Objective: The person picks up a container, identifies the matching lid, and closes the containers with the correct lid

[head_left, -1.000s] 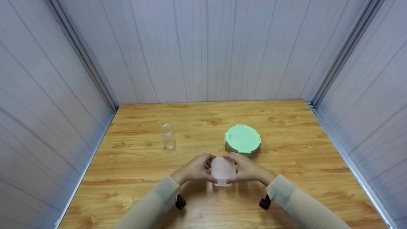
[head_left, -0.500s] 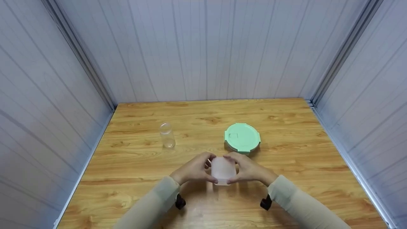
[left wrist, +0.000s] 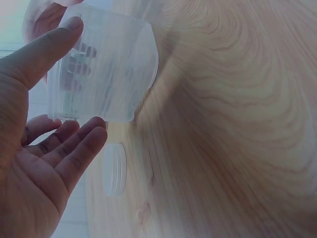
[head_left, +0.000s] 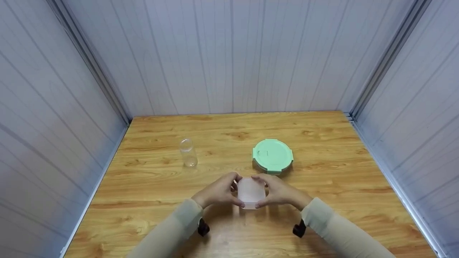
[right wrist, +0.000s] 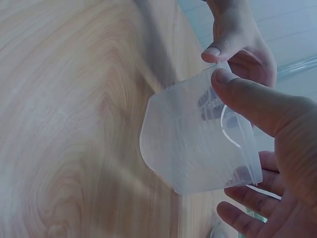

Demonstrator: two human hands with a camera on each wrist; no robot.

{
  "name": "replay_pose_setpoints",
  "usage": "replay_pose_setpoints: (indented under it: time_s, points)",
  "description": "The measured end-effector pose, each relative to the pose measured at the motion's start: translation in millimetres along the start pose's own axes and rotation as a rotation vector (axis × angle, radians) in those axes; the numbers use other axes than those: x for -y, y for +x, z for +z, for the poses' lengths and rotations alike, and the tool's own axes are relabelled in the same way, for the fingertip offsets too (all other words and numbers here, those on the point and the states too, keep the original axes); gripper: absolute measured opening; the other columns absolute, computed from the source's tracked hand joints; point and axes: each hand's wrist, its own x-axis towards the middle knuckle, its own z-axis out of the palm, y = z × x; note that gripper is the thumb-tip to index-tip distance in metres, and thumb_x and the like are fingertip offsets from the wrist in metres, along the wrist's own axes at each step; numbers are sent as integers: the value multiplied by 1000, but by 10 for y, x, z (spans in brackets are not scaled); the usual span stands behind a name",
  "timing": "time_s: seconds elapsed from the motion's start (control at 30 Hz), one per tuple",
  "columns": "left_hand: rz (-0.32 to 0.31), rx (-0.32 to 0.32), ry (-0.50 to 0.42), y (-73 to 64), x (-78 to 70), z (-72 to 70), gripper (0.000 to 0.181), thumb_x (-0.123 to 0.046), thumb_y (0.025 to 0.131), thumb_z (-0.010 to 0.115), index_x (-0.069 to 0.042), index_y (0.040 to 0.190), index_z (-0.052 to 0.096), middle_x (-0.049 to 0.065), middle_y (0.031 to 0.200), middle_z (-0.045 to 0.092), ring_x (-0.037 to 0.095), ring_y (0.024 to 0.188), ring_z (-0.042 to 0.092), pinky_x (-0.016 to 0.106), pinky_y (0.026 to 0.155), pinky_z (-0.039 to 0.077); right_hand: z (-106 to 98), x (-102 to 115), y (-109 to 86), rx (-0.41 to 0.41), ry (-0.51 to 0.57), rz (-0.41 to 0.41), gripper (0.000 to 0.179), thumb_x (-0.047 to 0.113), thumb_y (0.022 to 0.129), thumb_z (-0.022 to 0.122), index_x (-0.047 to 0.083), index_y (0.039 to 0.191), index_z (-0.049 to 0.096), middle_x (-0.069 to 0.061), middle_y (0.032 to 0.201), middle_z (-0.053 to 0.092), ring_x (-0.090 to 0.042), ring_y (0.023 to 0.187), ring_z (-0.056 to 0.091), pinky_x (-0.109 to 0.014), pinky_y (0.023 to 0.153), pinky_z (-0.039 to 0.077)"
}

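Both hands grip a small translucent plastic box (head_left: 251,190) from opposite sides, near the middle of the table. In the head view my left hand (head_left: 219,190) is on its left side, thumb at the near edge and fingers at the far edge. My right hand (head_left: 281,190) mirrors it on the right side. The wrist views show the clear walls of the box (left wrist: 109,64), with both thumbs on its near side by the rim and other fingers behind or below. Through the box (right wrist: 193,134) some fingers show. I cannot tell whether its base touches the table.
Behind the right hand stands a round food container (head_left: 273,156) with a mint-green clip lid. A clear cylindrical jar (head_left: 188,153) stands upright farther back on the left. Pale panelled walls (head_left: 229,57) enclose the wooden table (head_left: 150,193) at the back and sides.
The view shifts very slightly. Both hands keep their grip on the plastic box and stay almost still; the jar and the round container stay put.
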Motion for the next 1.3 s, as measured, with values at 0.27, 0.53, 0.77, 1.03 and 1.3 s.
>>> replay_pose_setpoints:
  time_s: [0.27,0.53,0.77,1.03,1.3]
  points:
    - [25,1,-4,-13,2,49,86,-36,81,98,-9,150,53,6,140,60,24,123,62,45,105,59,22,-30,-16,-3,18,-18,99,31,78,100,-2,157,50,-22,155,58,-43,138,58,-62,111,53]
    - [21,8,6,23,-3,91,96,-44,85,94,-8,160,48,9,149,57,22,125,63,35,98,62,-24,-55,-42,40,31,-43,89,40,96,84,-4,161,44,-27,163,49,-49,140,56,-64,111,53]
    - [-16,16,-37,33,-25,120,92,-44,85,93,-11,158,48,7,141,62,18,112,67,29,87,62,-23,-27,-29,24,70,-22,86,32,93,88,-5,159,46,-29,159,51,-49,135,60,-60,107,57]
    - [-60,19,-113,48,-26,160,87,-35,85,95,-11,154,48,10,136,63,19,110,68,31,87,63,5,-3,-13,7,126,4,84,26,90,91,-6,156,49,-27,157,54,-47,136,58,-58,108,58]
    - [-42,32,-90,77,-1,141,85,-34,86,95,-9,152,48,11,138,61,20,114,67,32,90,61,-10,-45,-14,19,114,7,85,28,91,90,-4,157,48,-27,157,54,-46,132,61,-57,106,59]
